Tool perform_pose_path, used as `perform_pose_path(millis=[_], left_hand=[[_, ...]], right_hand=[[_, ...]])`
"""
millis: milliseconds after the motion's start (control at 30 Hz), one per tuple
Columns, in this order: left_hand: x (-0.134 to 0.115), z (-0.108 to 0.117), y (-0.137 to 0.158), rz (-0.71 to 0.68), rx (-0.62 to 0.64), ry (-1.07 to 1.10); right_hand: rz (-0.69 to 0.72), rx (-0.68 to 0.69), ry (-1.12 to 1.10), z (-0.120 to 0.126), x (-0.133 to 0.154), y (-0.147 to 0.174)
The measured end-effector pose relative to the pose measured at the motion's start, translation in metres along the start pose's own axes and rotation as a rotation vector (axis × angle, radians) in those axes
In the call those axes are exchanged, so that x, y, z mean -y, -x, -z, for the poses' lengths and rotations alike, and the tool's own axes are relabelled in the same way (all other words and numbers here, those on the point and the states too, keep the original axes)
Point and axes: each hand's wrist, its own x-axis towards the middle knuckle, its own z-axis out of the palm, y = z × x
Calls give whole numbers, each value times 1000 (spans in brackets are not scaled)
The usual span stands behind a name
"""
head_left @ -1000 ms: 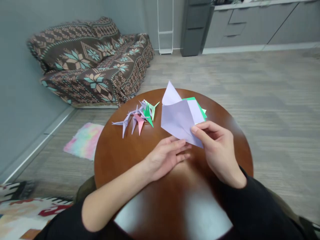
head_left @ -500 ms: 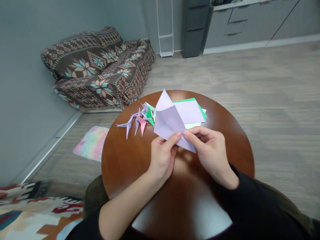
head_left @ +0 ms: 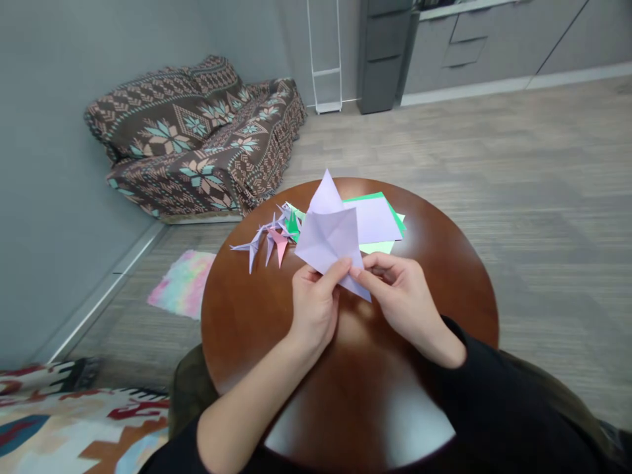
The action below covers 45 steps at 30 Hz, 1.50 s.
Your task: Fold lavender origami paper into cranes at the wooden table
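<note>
A partly folded sheet of lilac origami paper (head_left: 328, 234) is held up above the round table, one pointed flap standing at its far end. My left hand (head_left: 318, 299) pinches its near edge, thumb on top and fingers underneath. From the other side my right hand (head_left: 397, 286) grips the same edge, its thumb almost touching the left thumb. Just beyond the paper lies a stack of lilac, green and pale green sheets (head_left: 378, 220). Several folded paper cranes sit to the left, among them a lilac crane (head_left: 253, 247), a pink one (head_left: 279, 243) and a green one (head_left: 293, 226).
The round brown wooden table (head_left: 247, 316) is right in front of me. Past it stands a sofa (head_left: 197, 138) under a patterned throw. A pastel fluffy mat (head_left: 182, 283) lies on the floor at left, and grey cabinets (head_left: 484, 52) line the back.
Both hands have shifted slightly left with the lilac paper. The paper has turned a little, and its near corner now points further left. Both hands keep their hold.
</note>
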Motion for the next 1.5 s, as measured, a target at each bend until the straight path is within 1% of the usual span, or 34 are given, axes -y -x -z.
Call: perform_pose_path(millis=[133, 300, 400, 633, 833, 967, 1100, 1233, 1367, 1500], left_hand=[[-3, -1, -3, 74, -15, 101], [-6, 3, -8, 24, -3, 105], [-5, 4, -6, 43, 29, 68], [-2, 0, -1, 7, -47, 62], [2, -3, 5, 21, -3, 62], [3, -2, 8, 120, 65, 129], [3, -1, 7, 169, 71, 177], [2, 1, 5, 194, 63, 192], [1, 0, 6, 182, 65, 204], [-1, -1, 6, 149, 34, 197]], right_hand=[[-12, 29, 32, 0, 0, -1], [-31, 45, 21, 1, -3, -1], [-46, 19, 22, 1, -3, -2], [-64, -10, 23, 1, -1, -3], [-48, -41, -22, 1, -2, -3], [-40, -92, -48, 1, -4, -3], [-23, -68, -54, 1, -4, -2], [-36, -57, -77, 0, -4, -2], [-42, -53, -73, 0, -4, -3], [-66, -32, -40, 0, -4, -2]])
